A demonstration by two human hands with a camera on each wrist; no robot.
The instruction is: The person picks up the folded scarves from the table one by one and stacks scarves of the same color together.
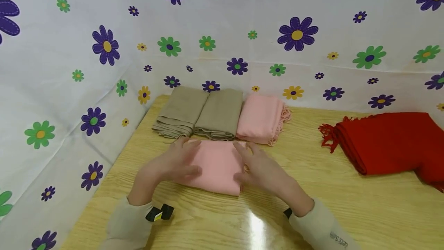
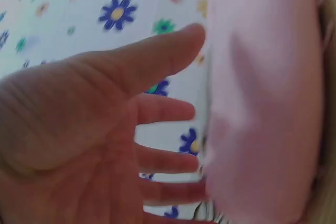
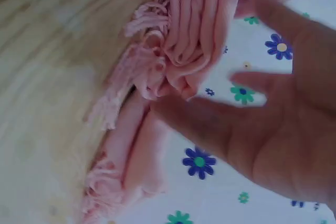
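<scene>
Table (image 1: 347, 215): under near pink (image 1: 216, 167)
Red cloth (image 1: 388, 142): well right of near pink
Beige pair (image 1: 211, 111): just behind it
Far pink (image 1: 260, 117): behind it, rightward
Left hand (image 1: 175, 161): fingers apart — at its left end
Right hand (image 1: 260, 167): fingers apart — at its right end

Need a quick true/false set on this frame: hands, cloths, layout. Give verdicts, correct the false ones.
1. The left hand and right hand are at opposite sides of the near pink cloth. True.
2. Two folded beige cloths lie side by side behind it. True.
3. The rear pink cloth lies between the beige cloths. False: it lies to the right of both.
4. The red cloth lies to the right of the rear pink cloth. True.
5. The left hand is clenched into a fist. False: its fingers are extended.
</scene>
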